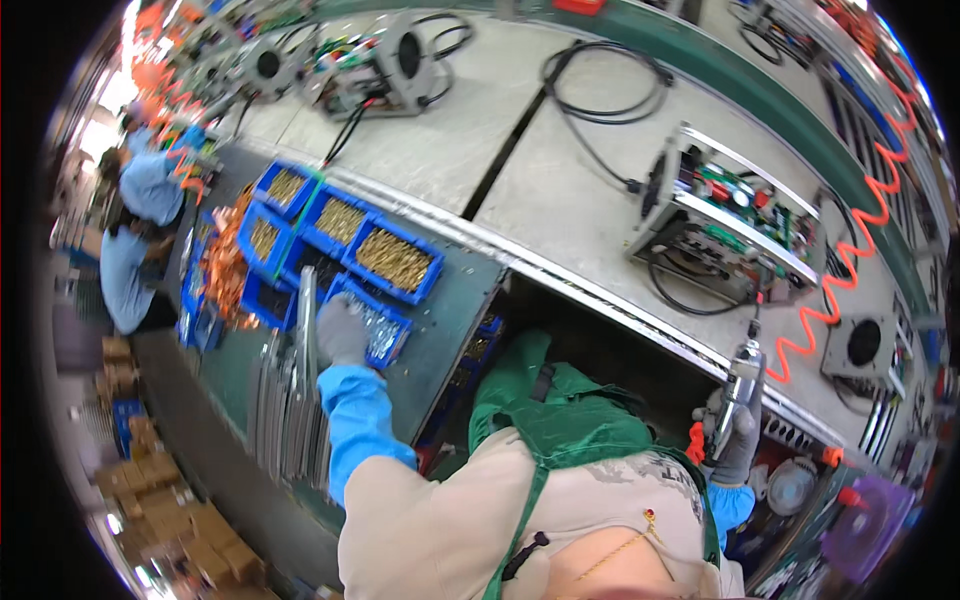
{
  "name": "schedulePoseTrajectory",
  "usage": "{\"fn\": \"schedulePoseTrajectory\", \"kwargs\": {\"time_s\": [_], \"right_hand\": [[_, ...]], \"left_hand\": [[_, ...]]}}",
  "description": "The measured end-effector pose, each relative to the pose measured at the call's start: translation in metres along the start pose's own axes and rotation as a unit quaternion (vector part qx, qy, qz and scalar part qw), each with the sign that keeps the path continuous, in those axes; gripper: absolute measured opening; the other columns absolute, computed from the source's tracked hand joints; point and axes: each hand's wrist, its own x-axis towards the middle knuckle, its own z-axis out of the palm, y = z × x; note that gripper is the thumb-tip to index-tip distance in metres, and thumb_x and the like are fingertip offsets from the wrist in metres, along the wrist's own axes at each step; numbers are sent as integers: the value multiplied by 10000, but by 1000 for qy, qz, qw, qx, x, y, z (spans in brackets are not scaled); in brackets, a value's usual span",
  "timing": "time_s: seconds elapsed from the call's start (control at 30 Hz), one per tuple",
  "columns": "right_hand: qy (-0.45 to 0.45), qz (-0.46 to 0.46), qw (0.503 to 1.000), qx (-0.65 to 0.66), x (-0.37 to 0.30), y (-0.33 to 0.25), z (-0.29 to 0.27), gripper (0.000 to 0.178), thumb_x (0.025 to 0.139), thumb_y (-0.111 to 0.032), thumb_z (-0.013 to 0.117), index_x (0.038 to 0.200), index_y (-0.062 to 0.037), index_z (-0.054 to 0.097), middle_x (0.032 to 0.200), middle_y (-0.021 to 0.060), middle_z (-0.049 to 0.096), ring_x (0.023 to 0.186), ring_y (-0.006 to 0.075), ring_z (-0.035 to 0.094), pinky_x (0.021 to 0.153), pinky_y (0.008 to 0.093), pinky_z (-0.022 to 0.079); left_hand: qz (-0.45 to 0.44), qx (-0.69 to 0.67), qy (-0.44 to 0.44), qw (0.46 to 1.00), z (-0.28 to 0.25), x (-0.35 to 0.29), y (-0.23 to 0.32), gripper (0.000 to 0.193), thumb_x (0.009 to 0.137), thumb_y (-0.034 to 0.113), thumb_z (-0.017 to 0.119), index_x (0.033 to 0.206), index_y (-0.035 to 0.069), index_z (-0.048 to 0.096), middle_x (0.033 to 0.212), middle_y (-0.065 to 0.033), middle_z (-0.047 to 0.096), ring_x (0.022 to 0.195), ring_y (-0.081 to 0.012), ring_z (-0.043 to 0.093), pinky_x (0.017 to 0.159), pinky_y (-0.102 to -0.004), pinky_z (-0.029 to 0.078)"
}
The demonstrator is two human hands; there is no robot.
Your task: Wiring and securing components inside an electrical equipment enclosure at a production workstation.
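My left hand, in a grey glove and blue sleeve, is over the near end of a blue bin of small silvery parts. Its fingers point down and blur into the bin, so I cannot see whether they hold anything. Beside it stand long grey metal strips. On the right, my gloved right hand is wrapped round a silver air screwdriver, whose tip points up toward an open metal-framed unit with circuit boards and a fan.
Blue bins of brass-coloured screws stand at the left, near orange parts. A coiled orange air hose hangs on the right. Black cable lies on the bench. Co-workers sit far left, and cardboard boxes are stacked behind.
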Motion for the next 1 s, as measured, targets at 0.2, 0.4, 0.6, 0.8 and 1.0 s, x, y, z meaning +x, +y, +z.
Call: {"fn": "schedulePoseTrajectory", "kwargs": {"time_s": [0.2,0.4,0.6,0.8,1.0], "right_hand": [[68,66,995,18,-3,-12,6,1131,627,-425,808,1515,-203,144,791,97,571,542,161,591,602,334,585],[45,59,992,106,-7,-12,12,1050,699,-281,749,1523,-232,101,842,125,577,587,189,628,614,348,593],[71,57,988,126,-9,-15,25,1032,700,-269,743,1523,-241,120,847,132,577,586,191,628,602,340,585],[82,51,991,88,-9,-17,31,1053,674,-299,752,1522,-198,137,839,117,569,654,183,623,605,351,593],[65,33,991,112,-8,-11,34,927,760,-170,629,1528,-219,113,852,140,576,581,178,616,624,364,588]], "left_hand": [[16,-405,-32,913,-62,20,94,203,915,118,568,1069,10,644,950,-110,686,839,-201,655,745,-312,523],[456,-533,-299,647,-116,-11,329,179,891,55,589,1058,9,632,945,-96,670,855,-166,654,752,-285,519],[735,-219,-157,622,-143,-62,513,204,889,248,563,999,107,663,939,-134,661,897,-322,637,784,-432,501],[791,-156,-225,547,-137,-61,563,219,847,239,613,983,94,705,915,-155,681,862,-320,645,779,-392,500],[771,-95,-265,571,-146,-67,573,233,815,215,638,1001,102,722,909,-148,695,821,-264,660,769,-356,505]]}}
